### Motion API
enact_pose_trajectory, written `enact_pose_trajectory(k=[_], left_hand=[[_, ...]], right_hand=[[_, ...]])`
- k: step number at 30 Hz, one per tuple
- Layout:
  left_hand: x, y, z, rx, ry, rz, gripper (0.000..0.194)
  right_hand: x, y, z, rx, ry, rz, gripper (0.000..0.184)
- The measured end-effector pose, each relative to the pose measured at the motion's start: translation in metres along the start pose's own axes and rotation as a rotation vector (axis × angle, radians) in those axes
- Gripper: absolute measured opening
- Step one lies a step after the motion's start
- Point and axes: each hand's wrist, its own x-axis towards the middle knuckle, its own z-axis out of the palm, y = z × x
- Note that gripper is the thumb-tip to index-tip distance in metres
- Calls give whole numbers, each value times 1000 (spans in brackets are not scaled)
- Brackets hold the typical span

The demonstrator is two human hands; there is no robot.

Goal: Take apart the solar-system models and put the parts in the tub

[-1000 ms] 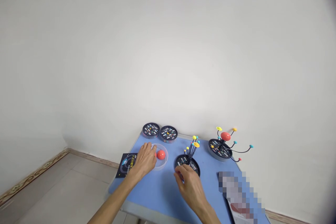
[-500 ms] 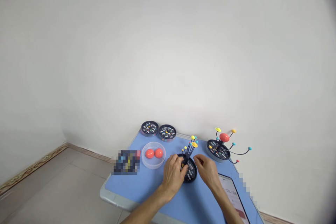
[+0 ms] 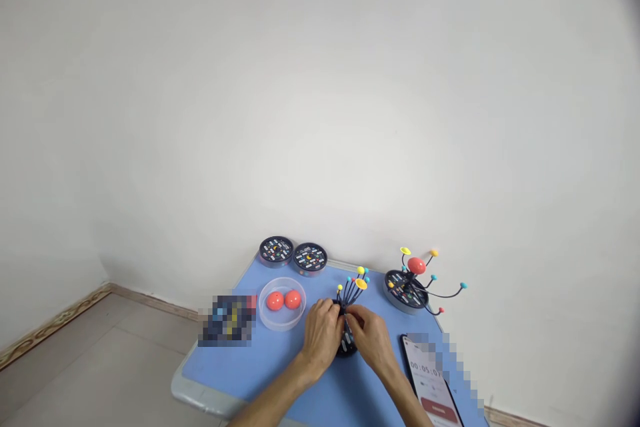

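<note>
A solar system model (image 3: pixel 347 347) with a round black base stands in front of me. Thin black arms tipped with yellow, blue and red balls fan upward from its centre post. My left hand (image 3: pixel 323 332) is closed around the post area from the left, covering part of the base. From the right, my right hand (image 3: pixel 369 337) pinches close to the post, its fingertips almost meeting the left ones. Whatever lies between the right fingertips is too small to make out.
Behind to the right stands another model (image 3: pixel 417 266) with a red centre ball and spread arms. A clear round dish (image 3: pixel 283 327) holds two red balls. Two black round discs (image 3: pixel 277 250) (image 3: pixel 310 257) sit at the back. A phone (image 3: pixel 430 380) showing a timer lies at right; a pixelated item (image 3: pixel 227 320) lies left.
My right hand has moved left and in to the model's post, from a spot apart at its right. My left hand stays on the model. The whole view has shifted slightly.
</note>
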Motion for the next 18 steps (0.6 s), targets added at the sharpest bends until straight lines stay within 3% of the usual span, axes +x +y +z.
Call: enact_pose_trajectory(k=[5,7,10,14,18], left_hand=[[-6,-8,-7,2,22,-3,19],[-7,-11,-8,9,9,-17,19],[-9,-17,-8,39,25,-32,17],[-21,-21,-3,132,217,-14,24],[-38,-9,1,166,400,145,22]], right_hand=[[4,6,-25,-117,181,-3,38],[11,4,-36,-216,156,-4,42],[22,-3,-43,-384,18,13,49],[29,-10,-38,-497,-79,0,39],[27,-11,-33,-542,-32,-28,26]])
